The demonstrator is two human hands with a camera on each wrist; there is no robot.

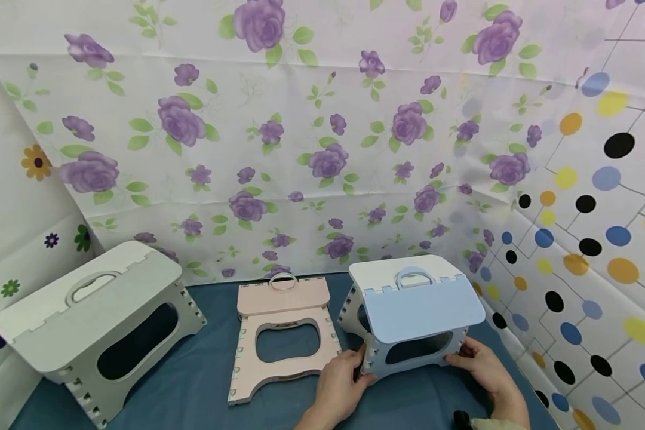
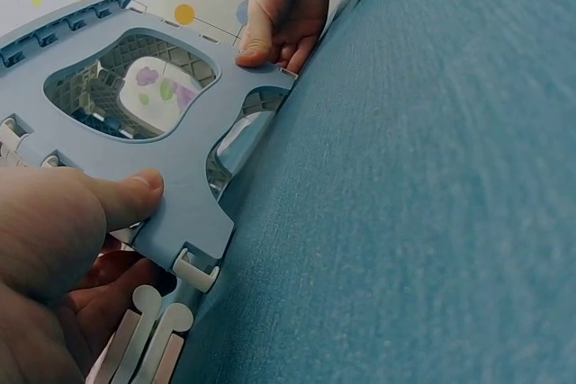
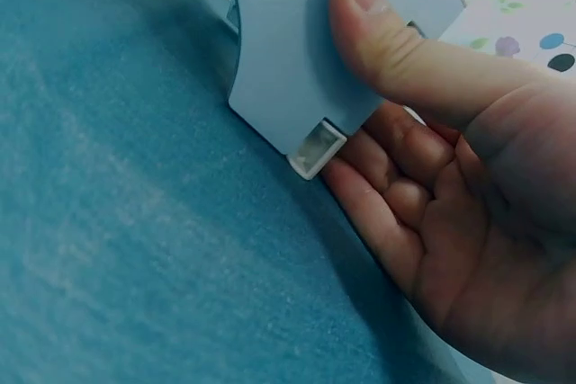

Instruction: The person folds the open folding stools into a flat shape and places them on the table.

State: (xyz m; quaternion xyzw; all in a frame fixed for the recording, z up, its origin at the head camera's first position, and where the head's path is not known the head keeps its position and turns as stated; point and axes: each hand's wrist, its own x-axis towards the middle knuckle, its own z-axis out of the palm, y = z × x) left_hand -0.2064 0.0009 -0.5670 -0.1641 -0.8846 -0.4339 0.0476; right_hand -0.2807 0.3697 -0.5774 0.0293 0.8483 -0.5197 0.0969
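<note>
Plain blue cloth surface (image 1: 279,412). Near its far right corner, plastic folding stool (image 1: 424,310): top pale blue in front, white behind. Far edge, flat plastic stool (image 1: 283,300): pale pink. Left edge, larger plastic stool (image 1: 131,280): light grey, white behind. White rear sheet (image 1: 301,119): purple roses, green leaves.

A gray stool (image 1: 115,298) is standing at the left on a blue cloth (image 1: 414,409). A purple-flowered curtain (image 1: 290,149) is hanging behind, a dotted curtain (image 1: 586,239) is covering the right side, and a daisy-patterned curtain (image 1: 16,239) is lining the left.
</note>
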